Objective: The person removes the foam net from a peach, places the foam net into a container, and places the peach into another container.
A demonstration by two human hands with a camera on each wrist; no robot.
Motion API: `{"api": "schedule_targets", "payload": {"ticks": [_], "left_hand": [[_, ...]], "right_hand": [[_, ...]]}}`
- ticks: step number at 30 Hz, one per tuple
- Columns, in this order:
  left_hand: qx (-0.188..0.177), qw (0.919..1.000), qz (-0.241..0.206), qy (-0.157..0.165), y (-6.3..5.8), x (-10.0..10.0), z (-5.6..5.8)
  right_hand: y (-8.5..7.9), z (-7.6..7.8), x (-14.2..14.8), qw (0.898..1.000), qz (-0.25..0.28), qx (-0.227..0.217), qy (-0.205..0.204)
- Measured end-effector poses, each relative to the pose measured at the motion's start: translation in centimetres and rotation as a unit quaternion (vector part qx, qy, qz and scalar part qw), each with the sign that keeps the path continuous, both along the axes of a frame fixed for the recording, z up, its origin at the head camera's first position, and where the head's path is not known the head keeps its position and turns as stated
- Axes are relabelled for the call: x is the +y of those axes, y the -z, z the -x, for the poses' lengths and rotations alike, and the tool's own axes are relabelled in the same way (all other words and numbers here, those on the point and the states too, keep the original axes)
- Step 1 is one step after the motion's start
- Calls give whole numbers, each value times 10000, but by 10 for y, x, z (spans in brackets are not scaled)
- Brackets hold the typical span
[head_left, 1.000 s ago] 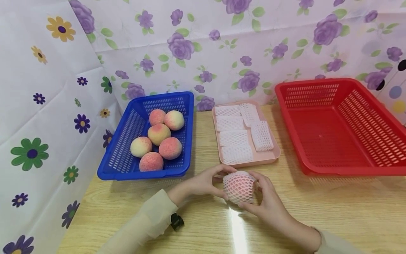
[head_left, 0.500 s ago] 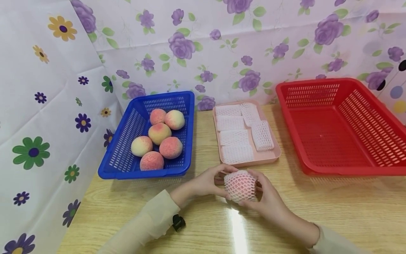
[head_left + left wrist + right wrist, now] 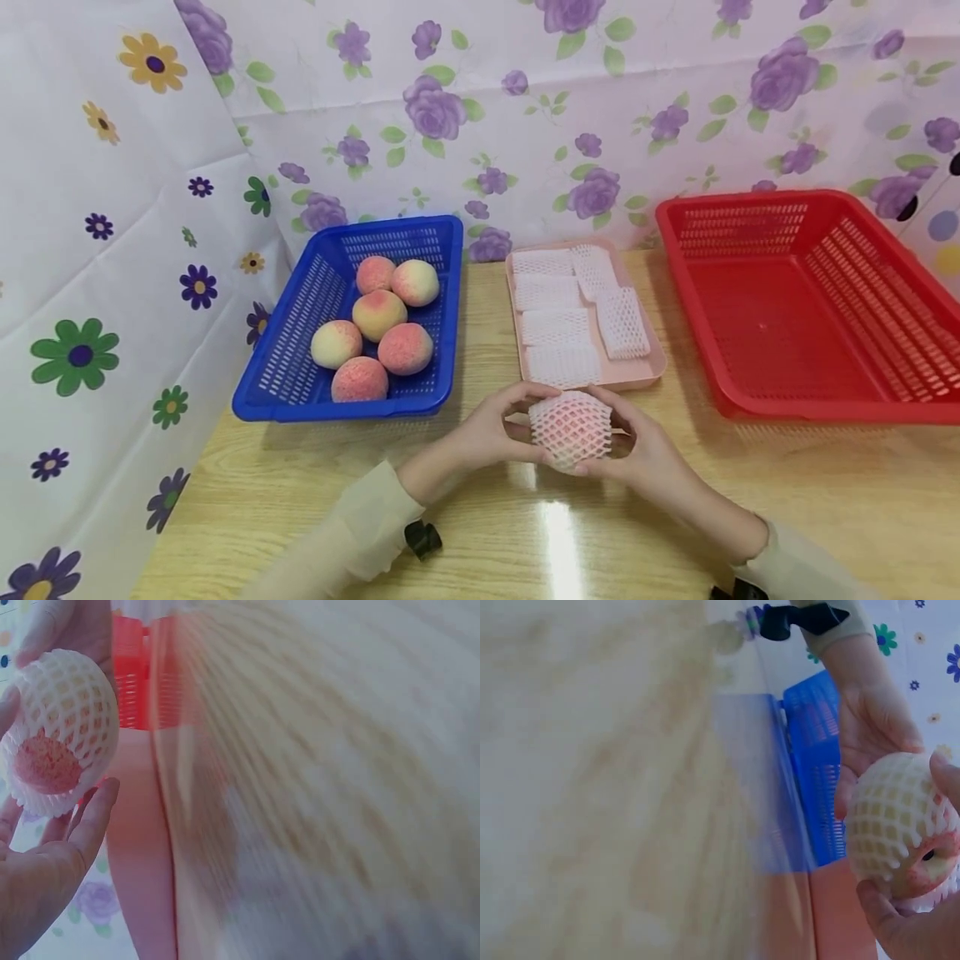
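A peach in a white foam net sleeve [image 3: 572, 432] is held between both hands, just in front of the pink tray [image 3: 652, 375]. From the left, my left hand [image 3: 495, 429] grips it with fingers behind and thumb in front. My right hand [image 3: 647, 446] grips its right side the same way. In the left wrist view one bare pink end of the peach [image 3: 48, 765] shows through the sleeve's opening. The right wrist view shows the other end of the peach [image 3: 924, 871], with a dark hollow, also uncovered by the net.
A blue basket [image 3: 450, 333] with several peaches [image 3: 405, 348] stands at the left. Several flat foam net sleeves [image 3: 555, 325] lie in the pink tray. At the right is a red basket [image 3: 765, 325]. Flowered cloth [image 3: 480, 100] hangs behind the wooden table [image 3: 480, 533].
Both hands have lifted the sleeved peach slightly, toward the pink tray. The grip stays on both sides of it. The baskets and tray have not moved.
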State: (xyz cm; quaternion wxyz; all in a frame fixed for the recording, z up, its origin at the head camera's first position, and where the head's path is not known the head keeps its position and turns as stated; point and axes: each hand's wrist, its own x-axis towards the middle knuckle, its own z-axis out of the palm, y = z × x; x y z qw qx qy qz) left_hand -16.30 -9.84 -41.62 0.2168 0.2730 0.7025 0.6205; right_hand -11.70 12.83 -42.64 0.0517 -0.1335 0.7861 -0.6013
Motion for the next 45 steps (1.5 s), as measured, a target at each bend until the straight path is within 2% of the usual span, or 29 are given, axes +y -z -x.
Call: {"api": "schedule_targets", "payload": {"ticks": [4, 9, 13, 17, 21, 29, 38, 45], "left_hand": [[51, 9997, -184, -155, 0, 2, -3], [38, 9992, -179, -369, 0, 5, -6], [125, 9985, -119, -519, -3, 6, -8], [410, 9968, -110, -675, -6, 1, -10], [485, 9957, -198, -759, -6, -3, -9], [615, 9943, -240, -832, -6, 1, -7], [637, 9913, -674, -938, -5, -1, -8], [684, 9859, -995, -1156, -6, -5, -5]], "right_hand": [[-2, 3, 2, 9997, 200, -41, -147], [-2, 6, 4, 9976, 490, -96, -482], [-4, 10, 4, 9982, 148, 61, -573], [-8, 18, 0, 9972, -283, 224, -657], [-14, 23, -4, 9968, -186, 124, -765], [-12, 24, -3, 9983, 182, 1, -556], [-13, 25, -4, 9981, 534, -59, -312], [-17, 23, -1, 9969, 771, -4, -130]]}}
